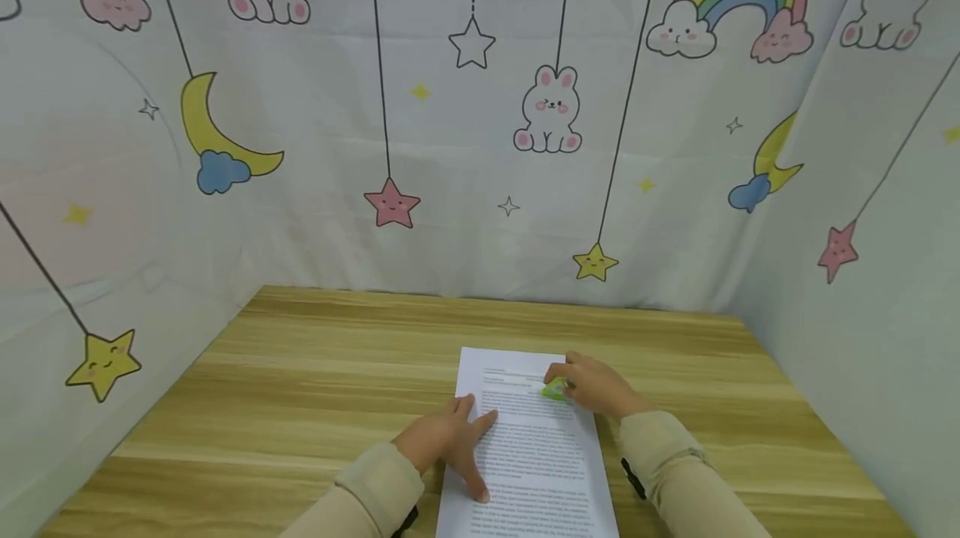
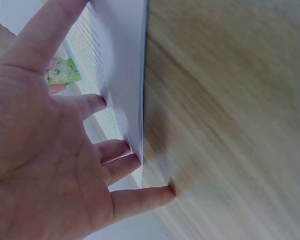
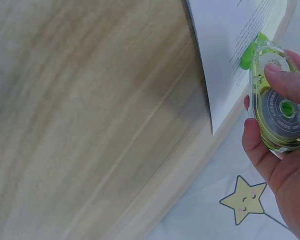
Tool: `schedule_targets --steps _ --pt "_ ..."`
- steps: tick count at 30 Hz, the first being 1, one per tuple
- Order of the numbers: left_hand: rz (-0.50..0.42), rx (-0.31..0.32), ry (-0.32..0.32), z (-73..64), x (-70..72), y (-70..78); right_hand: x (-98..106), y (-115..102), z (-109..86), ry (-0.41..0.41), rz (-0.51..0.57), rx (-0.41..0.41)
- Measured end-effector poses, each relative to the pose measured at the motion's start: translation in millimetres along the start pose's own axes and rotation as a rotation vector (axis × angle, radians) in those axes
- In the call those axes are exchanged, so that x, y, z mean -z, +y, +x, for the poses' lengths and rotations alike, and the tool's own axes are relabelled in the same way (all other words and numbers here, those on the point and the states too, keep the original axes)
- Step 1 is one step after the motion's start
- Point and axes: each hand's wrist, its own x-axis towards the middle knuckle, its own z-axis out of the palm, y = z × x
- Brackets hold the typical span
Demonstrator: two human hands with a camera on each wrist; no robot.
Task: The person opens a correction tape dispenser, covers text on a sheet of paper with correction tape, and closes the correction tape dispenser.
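Observation:
A thin stack of printed paper (image 1: pixel 525 455) lies on the table, its lines of text running across the sheet. My right hand (image 1: pixel 600 384) grips a correction tape dispenser (image 3: pixel 280 100) with a clear body, a grey reel and a green tip cap. The dispenser's green end overlaps the upper right lines of text in the head view. My left hand (image 1: pixel 452 438) is spread over the left side of the paper, fingertips pressing on it. In the left wrist view one finger of the left hand (image 2: pixel 55 150) reaches past the paper's edge onto the wood.
The wood-grain table (image 1: pixel 315 405) extends on both sides of the paper. Behind and beside it hangs a white curtain (image 1: pixel 465 246) printed with stars, moons, rabbits and rainbows.

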Motion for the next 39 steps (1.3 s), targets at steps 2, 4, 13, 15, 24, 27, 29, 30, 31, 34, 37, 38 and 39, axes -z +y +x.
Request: schedule_targets --steps 2,4,13,15,24,27,29,30,31,34,37,38,39 --pt "0.003 0.001 -0.002 0.3 0.6 0.7 0 0 0.1 0.011 -0.032 0.029" --pt "0.006 0.001 -0.003 0.5 1.0 1.3 0 1 -0.2 0.018 -0.067 0.048" --pt "-0.011 0.01 -0.002 -0.4 1.1 0.4 2 1 -0.7 0.013 -0.098 0.082" --pt "-0.014 0.007 -0.002 -0.1 1.0 0.4 3 2 -1.2 0.007 -0.093 0.08" --pt "-0.006 0.009 -0.005 1.7 0.8 0.2 7 12 -8.5 0.006 -0.086 0.075" --pt "-0.009 0.009 -0.007 1.3 0.9 -0.2 7 15 -11.6 0.008 -0.083 0.071" --pt "-0.017 0.009 -0.008 1.1 1.2 -0.3 8 18 -13.6 0.008 -0.076 0.065" --pt "-0.019 0.007 -0.007 0.9 1.5 -0.3 8 19 -14.5 0.009 -0.075 0.064" --pt "-0.021 0.006 -0.007 0.9 1.7 -0.4 9 20 -15.2 0.011 -0.072 0.063" --pt "-0.022 0.006 -0.006 0.8 2.2 -0.5 10 23 -17.0 0.016 -0.067 0.062" --pt "-0.021 0.005 -0.005 0.8 2.1 -0.6 10 26 -19.4 0.019 -0.079 0.061" --pt "-0.02 0.005 -0.006 0.8 1.9 -0.6 9 28 -20.3 0.021 -0.083 0.061" --pt "-0.02 0.006 -0.007 0.9 1.7 -0.6 9 29 -21.4 0.024 -0.086 0.066"
